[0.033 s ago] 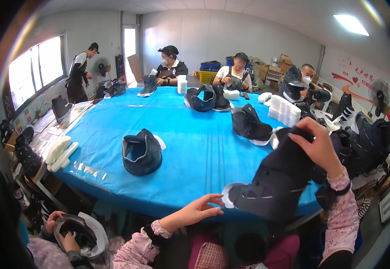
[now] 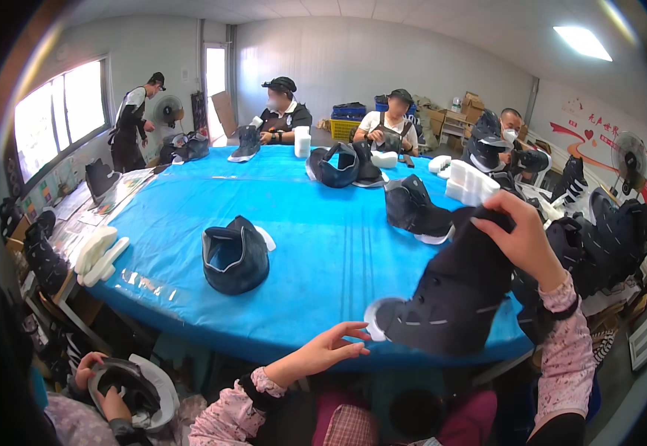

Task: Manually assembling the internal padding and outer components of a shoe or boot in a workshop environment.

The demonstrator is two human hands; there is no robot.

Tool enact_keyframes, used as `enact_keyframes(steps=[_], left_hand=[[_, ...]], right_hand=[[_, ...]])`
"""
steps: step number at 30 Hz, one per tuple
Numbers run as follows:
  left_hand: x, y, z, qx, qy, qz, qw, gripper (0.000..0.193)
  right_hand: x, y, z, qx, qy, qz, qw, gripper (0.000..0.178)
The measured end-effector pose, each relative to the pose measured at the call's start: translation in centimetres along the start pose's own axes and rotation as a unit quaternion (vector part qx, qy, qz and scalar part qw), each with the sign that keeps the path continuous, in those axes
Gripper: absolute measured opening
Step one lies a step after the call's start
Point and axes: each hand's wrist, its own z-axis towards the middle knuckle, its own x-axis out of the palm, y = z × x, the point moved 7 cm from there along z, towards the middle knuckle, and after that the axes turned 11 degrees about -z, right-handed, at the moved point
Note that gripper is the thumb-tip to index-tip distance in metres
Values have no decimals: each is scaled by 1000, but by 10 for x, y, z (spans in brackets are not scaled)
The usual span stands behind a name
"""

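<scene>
My right hand [image 2: 518, 236] pinches the upper rim of a black boot upper [image 2: 446, 301] and holds it tilted above the near right of the table, its toe pointing left. A pale whitish piece [image 2: 377, 318] sticks out at that toe. Beside it is my left hand [image 2: 327, 351], fingers stretched out and apart, holding nothing; whether a fingertip touches the pale edge I cannot tell. Another black boot upper [image 2: 236, 256] stands on the table to the left, its opening facing up. Behind the held one lies a further black upper [image 2: 415, 207] with a white lower edge.
A blue sheet [image 2: 316, 253] covers the large table. White foot-shaped forms [image 2: 102, 256] lie at its left edge, and more white forms [image 2: 471, 182] stand at the right. Black boots crowd the right side. At lower left, a neighbour's hands [image 2: 108, 386] hold another upper. Several people work beyond.
The held boot upper has shifted slightly left and tipped a little more upright, my right hand moving with it. My left hand stays nearly still.
</scene>
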Motion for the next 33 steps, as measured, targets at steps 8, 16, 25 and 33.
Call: enact_keyframes(steps=[8, 16, 25, 33], left_hand=[[-47, 3, -10, -14, -83, -26, 996, 50], [-54, 26, -10, -59, -117, -80, 988, 51], [-47, -24, -8, 195, -222, 80, 952, 54], [43, -130, 27, 278, -66, 679, 677, 64]], right_hand=[[49, 32, 20, -122, -23, 23, 992, 24], [120, 21, -27, -71, 124, 46, 989, 27], [116, 74, -52, -248, 39, 3, 968, 38], [122, 76, -60, -232, 75, 135, 960, 45]])
